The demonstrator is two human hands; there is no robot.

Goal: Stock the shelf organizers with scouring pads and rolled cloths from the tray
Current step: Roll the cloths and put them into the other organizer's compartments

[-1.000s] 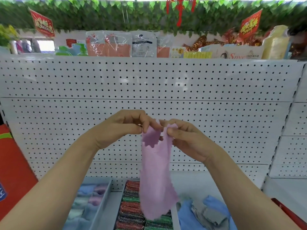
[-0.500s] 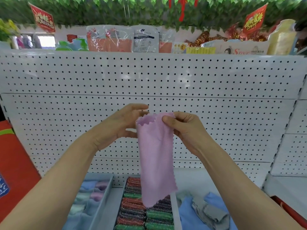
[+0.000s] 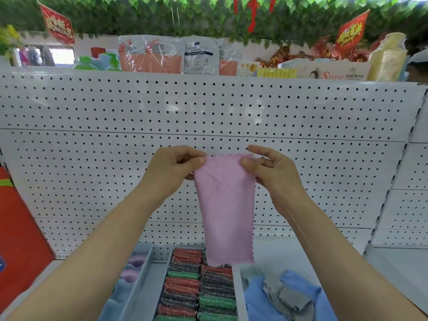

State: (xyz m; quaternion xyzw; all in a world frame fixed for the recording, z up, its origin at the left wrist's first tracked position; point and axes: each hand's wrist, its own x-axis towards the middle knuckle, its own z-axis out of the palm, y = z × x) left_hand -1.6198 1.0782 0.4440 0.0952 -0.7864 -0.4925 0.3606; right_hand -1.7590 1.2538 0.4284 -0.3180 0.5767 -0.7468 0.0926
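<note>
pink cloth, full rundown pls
The pink cloth is a thin, textured fabric with zigzag-cut edges, unrolled and hanging in the air before the white pegboard. The left hand and right hand each pinch a top corner. Its lower edge dangles above the organizer of scouring pads, apparently not touching them.

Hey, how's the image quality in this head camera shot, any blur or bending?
Head view: bright, even light, no glare; wide-angle bowing curves the pegboard edges; pink cloth and both hands, left and right, sharp; its bottom edge and the organizers slightly soft.
</note>
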